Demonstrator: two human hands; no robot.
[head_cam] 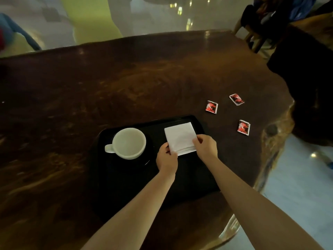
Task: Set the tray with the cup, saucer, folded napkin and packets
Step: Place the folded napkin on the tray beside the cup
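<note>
A black tray (126,192) lies on the dark wooden table near me. A white cup (128,143) stands in the tray's far left part on a dark saucer (148,160), its handle pointing left. A folded white napkin (180,138) lies in the tray's far right part. My left hand (166,159) pinches its near left corner and my right hand (205,146) pinches its near right edge. Three red packets lie on the table right of the tray: one (211,106), another (236,99) and a third (243,127).
The wooden table (108,87) stretches far to the left and back. Its irregular right edge (277,141) drops to a pale floor. Chairs (257,33) and a dark shape stand at the far right.
</note>
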